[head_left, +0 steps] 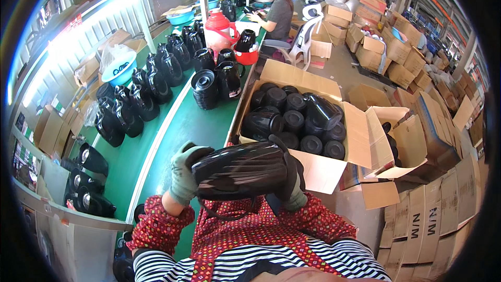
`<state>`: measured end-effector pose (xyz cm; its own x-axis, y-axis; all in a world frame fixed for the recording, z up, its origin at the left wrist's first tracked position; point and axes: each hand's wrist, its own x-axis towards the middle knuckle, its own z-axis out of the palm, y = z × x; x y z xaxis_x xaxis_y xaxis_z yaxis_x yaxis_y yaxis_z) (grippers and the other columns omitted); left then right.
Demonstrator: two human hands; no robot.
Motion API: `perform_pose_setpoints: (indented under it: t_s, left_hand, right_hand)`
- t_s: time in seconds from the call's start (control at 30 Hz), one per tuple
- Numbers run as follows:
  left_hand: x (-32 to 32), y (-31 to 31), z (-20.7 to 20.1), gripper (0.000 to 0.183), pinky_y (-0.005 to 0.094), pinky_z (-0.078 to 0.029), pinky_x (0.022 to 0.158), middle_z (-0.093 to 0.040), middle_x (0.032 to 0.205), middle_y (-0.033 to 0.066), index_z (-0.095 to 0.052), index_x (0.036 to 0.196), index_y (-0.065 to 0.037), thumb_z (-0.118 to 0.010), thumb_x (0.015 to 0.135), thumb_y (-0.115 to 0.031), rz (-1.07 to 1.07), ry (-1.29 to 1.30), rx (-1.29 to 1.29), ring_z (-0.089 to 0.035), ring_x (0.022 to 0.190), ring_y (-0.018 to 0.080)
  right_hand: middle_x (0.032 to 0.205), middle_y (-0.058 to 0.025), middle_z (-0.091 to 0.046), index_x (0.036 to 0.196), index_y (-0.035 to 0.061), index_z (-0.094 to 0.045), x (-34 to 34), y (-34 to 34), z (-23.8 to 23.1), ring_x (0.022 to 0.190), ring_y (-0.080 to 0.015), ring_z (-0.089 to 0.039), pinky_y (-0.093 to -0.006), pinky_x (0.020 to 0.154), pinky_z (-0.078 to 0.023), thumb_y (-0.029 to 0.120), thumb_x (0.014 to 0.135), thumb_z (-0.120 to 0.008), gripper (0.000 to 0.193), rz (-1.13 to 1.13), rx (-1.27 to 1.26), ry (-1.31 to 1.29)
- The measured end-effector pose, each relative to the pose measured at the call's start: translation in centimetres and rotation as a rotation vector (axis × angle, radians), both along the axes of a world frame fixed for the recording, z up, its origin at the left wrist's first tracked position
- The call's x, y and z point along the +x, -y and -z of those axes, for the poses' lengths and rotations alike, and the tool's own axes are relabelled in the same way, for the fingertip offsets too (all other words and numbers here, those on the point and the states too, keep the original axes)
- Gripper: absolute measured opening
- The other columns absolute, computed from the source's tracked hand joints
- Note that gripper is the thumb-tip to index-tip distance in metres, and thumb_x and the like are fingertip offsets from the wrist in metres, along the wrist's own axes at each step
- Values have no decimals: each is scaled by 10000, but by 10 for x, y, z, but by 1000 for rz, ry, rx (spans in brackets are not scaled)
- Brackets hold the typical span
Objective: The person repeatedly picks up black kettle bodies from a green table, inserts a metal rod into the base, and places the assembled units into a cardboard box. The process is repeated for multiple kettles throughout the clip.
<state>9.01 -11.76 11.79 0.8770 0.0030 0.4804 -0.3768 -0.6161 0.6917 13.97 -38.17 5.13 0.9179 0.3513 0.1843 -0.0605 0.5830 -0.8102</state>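
Note:
A glossy black jug body (242, 169) lies sideways in front of my chest, held between both hands. My left hand (183, 173), in a pale green work glove with dark fingers, is closed on its left end. My right hand (296, 177), gloved too, grips its right end, fingers over the top. A thin dark strip, perhaps its handle, hangs below it. Just beyond, an open cardboard box (318, 175) holds several more black jug bodies (296, 120). On the green workbench (175, 125), a stack of black ribbed round parts (204, 89) stands beside an upright black jug (228, 80).
Rows of black jugs (141, 102) line the bench's left side, near a blue basin (120, 70). Farther along stand a red jug (218, 28) and red basin (246, 55). A co-worker (279, 13) works there. Cardboard boxes (399, 151) crowd the right, with flattened cartons (430, 219) nearer.

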Motion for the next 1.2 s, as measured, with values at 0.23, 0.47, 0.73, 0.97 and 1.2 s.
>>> perform_pose_setpoints:
  t_s: [0.23, 0.47, 0.73, 0.97, 1.2]
  left_hand:
    - [4, 0, 25, 278, 403, -547, 703, -670, 826, 161, -770, 986, -42, -834, 722, -104, 119, 41, 259, -649, 739, 357]
    - [-16, -36, 8, 278, 453, -543, 826, -690, 884, 182, -763, 1011, -36, -800, 780, -186, -120, -224, 224, -691, 857, 413]
    - [-21, -38, -33, 770, 373, -568, 995, -621, 1396, 142, -538, 1488, -61, -822, 776, -3, 111, -431, 17, -689, 1187, 256]
    - [-42, -25, -6, 947, 570, -355, 1211, -208, 1679, 352, -612, 1434, -141, -1017, 594, -302, 291, -187, 265, -274, 1551, 541]
    - [-43, 3, 23, 689, 543, -443, 1136, -475, 1531, 278, -728, 1185, -129, -1003, 570, -271, 41, -133, 285, -509, 1382, 491]
  right_hand:
    - [1439, -155, -642, 1490, 11, -538, 14, 4, 133, 1285, -272, -641, -445, 1116, -514, 373, 1134, -406, 525, -346, 282, -444]
    - [1463, -167, -611, 1486, -50, -522, 20, -26, 46, 1356, -233, -570, -385, 1182, -423, 199, 1112, -531, 449, -86, -556, 152]
    - [1564, -219, -481, 1579, 23, -449, 1, -49, -13, 1468, -358, -467, -433, 1217, -375, 161, 940, -749, 720, -229, -648, 702]
    - [1529, -217, -519, 1543, -4, -495, 1, -38, -18, 1436, -331, -506, -409, 1192, -388, 201, 1044, -658, 564, -188, -650, 617]
    - [1439, -177, -613, 1488, -34, -536, 18, -39, 13, 1318, -259, -600, -379, 1135, -455, 326, 1147, -472, 499, -223, -464, 204]
